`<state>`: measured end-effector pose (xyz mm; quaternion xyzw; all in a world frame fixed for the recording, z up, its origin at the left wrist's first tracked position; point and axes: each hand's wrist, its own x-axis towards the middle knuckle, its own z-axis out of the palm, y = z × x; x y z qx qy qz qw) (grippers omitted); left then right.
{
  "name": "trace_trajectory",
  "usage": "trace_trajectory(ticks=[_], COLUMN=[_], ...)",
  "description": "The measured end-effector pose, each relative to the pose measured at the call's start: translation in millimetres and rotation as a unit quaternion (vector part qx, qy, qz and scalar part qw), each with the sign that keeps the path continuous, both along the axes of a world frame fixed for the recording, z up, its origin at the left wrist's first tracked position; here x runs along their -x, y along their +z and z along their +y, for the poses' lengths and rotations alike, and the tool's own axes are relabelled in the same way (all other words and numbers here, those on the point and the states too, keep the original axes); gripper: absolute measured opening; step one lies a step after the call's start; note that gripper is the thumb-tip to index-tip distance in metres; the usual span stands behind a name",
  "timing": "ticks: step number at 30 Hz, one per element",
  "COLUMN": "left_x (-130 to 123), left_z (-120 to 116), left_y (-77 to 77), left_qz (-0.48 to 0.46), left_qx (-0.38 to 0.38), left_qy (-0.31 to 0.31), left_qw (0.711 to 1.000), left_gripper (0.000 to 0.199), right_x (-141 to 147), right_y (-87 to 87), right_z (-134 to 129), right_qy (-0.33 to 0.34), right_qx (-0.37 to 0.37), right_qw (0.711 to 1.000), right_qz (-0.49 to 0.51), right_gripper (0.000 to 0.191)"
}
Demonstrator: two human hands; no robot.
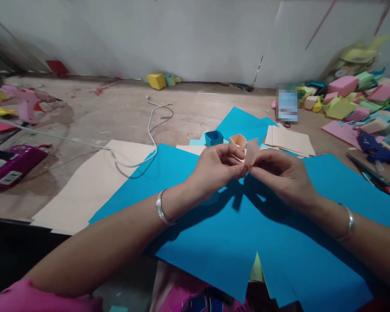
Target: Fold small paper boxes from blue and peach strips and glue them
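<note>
Between the fingertips of both hands is a small strip of pale peach paper (pixel 252 151), raised above the blue paper sheets (pixel 247 247). My left hand (pixel 217 167) pinches it from the left, its fingers bent round toward the strip. From the other side, the thumb and forefinger of my right hand (pixel 282 173) press on it. Just beyond the hands stand a small blue folded paper box (pixel 213 138) and a peach one (pixel 237 141), both with open tops. The lower end of the strip is hidden by the fingers.
Peach sheets (pixel 84 182) and a white cable (pixel 151 125) lie left, near a purple power strip (pixel 14 164) and a pink glue gun (pixel 24 102). At right are stacked peach cards (pixel 290 141), scissors (pixel 370 173), a blue glue gun (pixel 378 147) and piled paper pieces (pixel 342 86).
</note>
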<state>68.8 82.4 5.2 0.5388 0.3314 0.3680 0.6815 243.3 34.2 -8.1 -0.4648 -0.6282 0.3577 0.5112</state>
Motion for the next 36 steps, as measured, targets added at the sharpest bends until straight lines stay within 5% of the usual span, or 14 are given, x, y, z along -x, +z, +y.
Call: trace_trajectory(ticks=[11, 21, 36], left_x=[1, 0, -1], left_z=[0, 1, -5], left_y=[-3.7, -4.3, -6.2], left_qz=[0.006, 0.008, 0.091], left_qx=[0.074, 0.098, -0.13], left_qy=[-0.05, -0.018, -0.01], left_qw=[0.996, 0.995, 0.987], left_gripper=[0.012, 0.006, 0.027], right_x=[-9, -9, 3], right_y=[-0.7, 7.8, 1.8], right_z=[4, 4, -2], right_qy=[0.051, 0.001, -0.003], right_qx=[0.063, -0.02, 0.05], right_qw=[0.997, 0.992, 0.998], right_qz=[0.017, -0.124, -0.042], right_gripper=[0.012, 0.016, 0.01])
